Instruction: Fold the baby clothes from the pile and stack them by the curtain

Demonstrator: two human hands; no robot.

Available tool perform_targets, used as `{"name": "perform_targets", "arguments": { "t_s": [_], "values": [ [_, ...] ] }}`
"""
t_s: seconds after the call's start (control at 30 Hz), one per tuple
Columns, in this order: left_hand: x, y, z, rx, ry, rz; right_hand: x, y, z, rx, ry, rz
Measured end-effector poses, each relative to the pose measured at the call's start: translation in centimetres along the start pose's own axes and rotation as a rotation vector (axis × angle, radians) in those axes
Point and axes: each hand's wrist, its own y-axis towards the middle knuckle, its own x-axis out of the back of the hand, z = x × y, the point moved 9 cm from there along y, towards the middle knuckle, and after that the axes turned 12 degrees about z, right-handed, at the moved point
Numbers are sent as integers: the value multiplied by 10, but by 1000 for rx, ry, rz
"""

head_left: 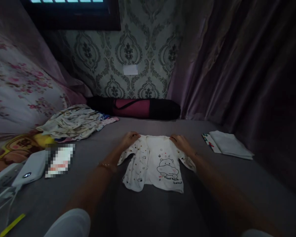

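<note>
A small white baby shirt [162, 168] lies spread out in front of me on the grey bed cover. It has a hippo drawing with lettering on one front panel and small scattered prints on the other panel and the sleeves. My left hand [131, 138] is closed on its left shoulder, beside the collar. At the opposite shoulder, my right hand [179, 143] pinches the cloth, the fingertips partly hidden by the hand itself. Both sleeves hang outward beneath my forearms.
A heap of clothes [71, 121] lies back left. Folded white cloth [230, 144] sits at right. A white power bank [31, 168], a power strip [6, 176] and a yellow strip [12, 225] are at left. A black and maroon bag [135, 108] lies along the wall.
</note>
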Motion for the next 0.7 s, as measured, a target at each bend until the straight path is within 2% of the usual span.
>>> {"name": "perform_targets", "arguments": {
  "t_s": [0.13, 0.27, 0.43, 0.57, 0.7],
  "values": [
    [-7, 16, 21, 62, 123, 20, -13, 11, -2, 3, -112, -15],
    [-13, 34, 34, 96, 231, 66, -26, 24, -6, 1, -133, 51],
    [-17, 53, 46, 108, 272, 87, -27, 40, -8, 15, -160, 66],
    [-17, 66, 49, 118, 309, 100, -26, 55, -14, 28, -168, 74],
    [-14, 75, 39, 84, 424, 112, -27, 69, -19, 61, -170, 101]
  ]
}}
